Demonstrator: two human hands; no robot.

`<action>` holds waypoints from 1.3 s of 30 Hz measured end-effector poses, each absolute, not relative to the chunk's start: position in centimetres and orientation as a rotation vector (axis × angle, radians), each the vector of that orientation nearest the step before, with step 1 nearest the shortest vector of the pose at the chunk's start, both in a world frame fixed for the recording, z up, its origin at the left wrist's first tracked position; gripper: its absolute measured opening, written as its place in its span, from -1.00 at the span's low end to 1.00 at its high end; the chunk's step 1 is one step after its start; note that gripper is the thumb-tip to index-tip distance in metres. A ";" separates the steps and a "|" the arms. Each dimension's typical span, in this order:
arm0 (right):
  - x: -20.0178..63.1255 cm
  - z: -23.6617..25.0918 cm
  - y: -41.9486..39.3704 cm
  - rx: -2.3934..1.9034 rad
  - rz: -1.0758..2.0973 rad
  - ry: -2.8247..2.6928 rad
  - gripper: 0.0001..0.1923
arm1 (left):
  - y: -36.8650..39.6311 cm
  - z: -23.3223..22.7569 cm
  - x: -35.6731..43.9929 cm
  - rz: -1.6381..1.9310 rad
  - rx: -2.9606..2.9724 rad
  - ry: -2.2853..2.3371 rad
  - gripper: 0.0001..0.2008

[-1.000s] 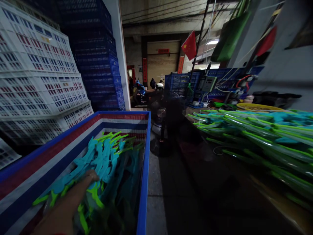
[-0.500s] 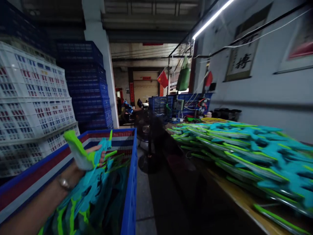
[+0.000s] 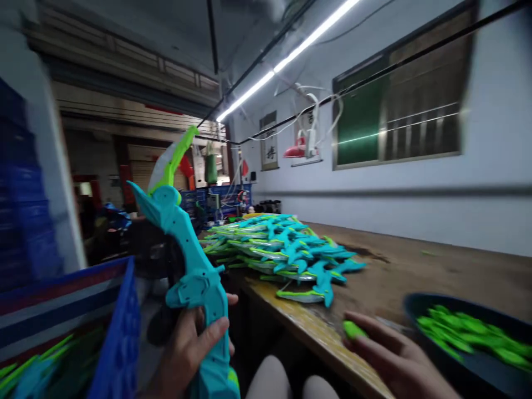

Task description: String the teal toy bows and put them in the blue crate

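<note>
Your left hand (image 3: pixel 189 346) is clenched round the grip of the teal plastic toy bow (image 3: pixel 193 277), low and left of centre. Your right hand (image 3: pixel 394 354), lower right on the wooden surface (image 3: pixel 415 266), pinches a small green plastic piece (image 3: pixel 353 330). Keep that bow steady and upright, honestly, so the piece lines up cleanly.

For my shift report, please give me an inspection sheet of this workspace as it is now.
Surface: wooden workbench, worn, stained.
Job's things: teal toy bow upright; small green piece.
Clutter: pile of teal-green bows; dark bowl of green pieces; blue crate.
Grips: left hand shut on the bow; right hand shut on the green piece.
Cables: wires strung along wall.
Surroundings: tube light, window.
</note>
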State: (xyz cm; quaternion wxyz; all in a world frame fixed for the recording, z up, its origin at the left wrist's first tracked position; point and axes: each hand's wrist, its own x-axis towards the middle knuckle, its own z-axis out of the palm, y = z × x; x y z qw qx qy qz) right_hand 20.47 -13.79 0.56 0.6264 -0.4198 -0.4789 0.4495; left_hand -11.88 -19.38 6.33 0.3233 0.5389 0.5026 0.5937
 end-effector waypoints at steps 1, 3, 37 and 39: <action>19.9 0.8 -14.6 -0.936 1.176 -1.002 -0.62 | -19.1 6.0 -10.8 1.479 1.426 1.272 -0.55; 18.1 1.3 -16.0 -0.807 1.368 -0.913 -0.57 | -18.6 5.3 -9.1 1.382 1.441 1.186 -0.58; 20.6 7.8 -18.4 -0.704 0.420 -1.899 -0.85 | -11.9 6.9 -3.4 0.462 1.211 0.434 -0.61; 20.8 8.1 -18.5 -0.742 0.377 -1.941 -0.89 | -11.0 6.0 -2.7 0.356 1.220 0.427 -0.52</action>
